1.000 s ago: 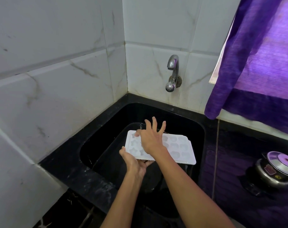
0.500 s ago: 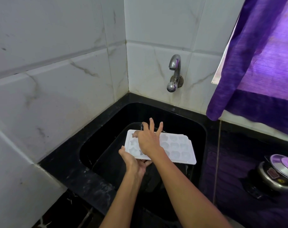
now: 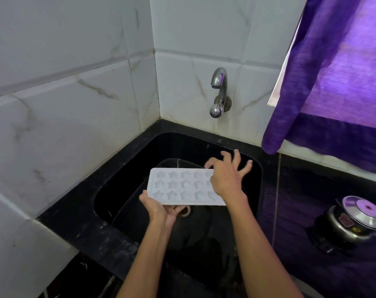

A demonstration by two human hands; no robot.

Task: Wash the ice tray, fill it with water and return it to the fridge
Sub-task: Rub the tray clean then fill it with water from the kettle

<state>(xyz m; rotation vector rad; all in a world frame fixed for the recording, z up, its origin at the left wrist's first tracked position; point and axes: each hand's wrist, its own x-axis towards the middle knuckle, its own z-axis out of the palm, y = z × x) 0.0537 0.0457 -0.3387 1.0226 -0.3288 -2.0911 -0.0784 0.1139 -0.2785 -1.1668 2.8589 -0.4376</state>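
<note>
- Right now the white plastic ice tray with star-shaped moulds [image 3: 182, 186] sits level above the black stone sink [image 3: 122, 168], below the steel wall tap [image 3: 219, 91].
- Left hand [image 3: 159, 209] has its grip clasped on the tray's near-left corner from underneath.
- Right hand [image 3: 227, 177] rests on the right end, fingers splayed, grip released.

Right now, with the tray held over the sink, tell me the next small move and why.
Probably reach the right hand up to the tap and turn it on. No water is running, the left hand already holds the ice tray face up over the sink, and the right hand's fingers are spread open at the tray's far end.
</note>
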